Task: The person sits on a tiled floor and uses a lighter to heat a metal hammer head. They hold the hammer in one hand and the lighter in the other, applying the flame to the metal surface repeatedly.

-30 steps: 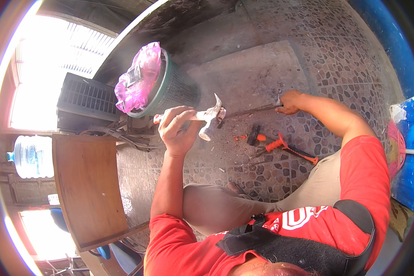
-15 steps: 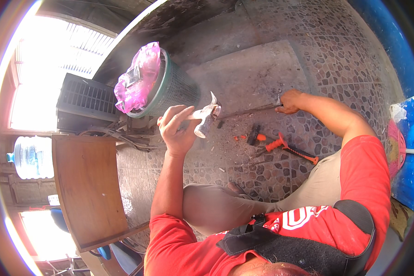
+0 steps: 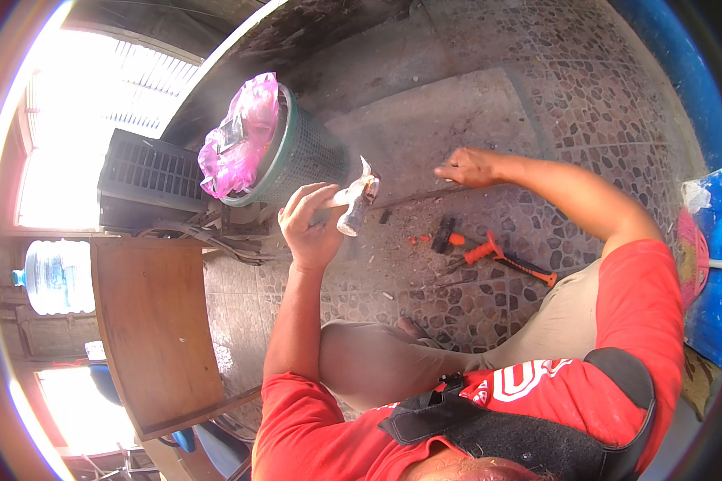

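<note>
Left hand grip tight on hammer, held up above floor. Right hand low at floor crack, fingers pinched; cannot tell what. Orange pliers lie near.

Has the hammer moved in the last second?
Yes. The hammer in the left hand has swung left, nearer the green basket.
</note>
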`<action>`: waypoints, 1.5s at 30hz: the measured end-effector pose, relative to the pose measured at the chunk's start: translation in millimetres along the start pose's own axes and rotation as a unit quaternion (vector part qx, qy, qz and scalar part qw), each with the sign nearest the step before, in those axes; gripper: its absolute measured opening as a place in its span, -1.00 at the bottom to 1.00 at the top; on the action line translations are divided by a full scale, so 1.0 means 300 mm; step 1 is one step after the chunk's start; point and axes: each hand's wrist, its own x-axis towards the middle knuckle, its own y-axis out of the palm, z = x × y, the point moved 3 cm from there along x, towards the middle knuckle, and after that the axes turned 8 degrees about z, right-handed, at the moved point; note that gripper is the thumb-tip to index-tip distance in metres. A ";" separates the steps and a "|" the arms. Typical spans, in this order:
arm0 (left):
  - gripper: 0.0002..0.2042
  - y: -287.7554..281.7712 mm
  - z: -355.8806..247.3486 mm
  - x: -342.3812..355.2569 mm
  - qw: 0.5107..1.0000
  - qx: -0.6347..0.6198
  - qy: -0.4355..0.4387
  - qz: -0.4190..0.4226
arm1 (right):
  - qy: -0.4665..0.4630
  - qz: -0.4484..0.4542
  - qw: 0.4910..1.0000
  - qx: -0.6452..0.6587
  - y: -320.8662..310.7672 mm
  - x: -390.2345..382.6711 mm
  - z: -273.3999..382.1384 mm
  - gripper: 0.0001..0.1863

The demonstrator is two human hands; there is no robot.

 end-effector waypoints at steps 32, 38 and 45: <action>-0.71 0.008 0.022 -0.022 1.000 0.005 -0.013 0.017 | -0.100 0.047 0.895 0.433 -0.043 -0.065 0.425 -0.52; -0.69 0.011 0.012 -0.017 1.000 -0.006 -0.027 0.003 | -0.091 0.057 0.884 0.455 -0.039 -0.064 0.432 -0.54; -0.69 0.011 0.007 -0.018 1.000 -0.009 -0.023 0.009 | -0.084 0.068 0.874 0.474 -0.019 -0.044 0.402 -0.61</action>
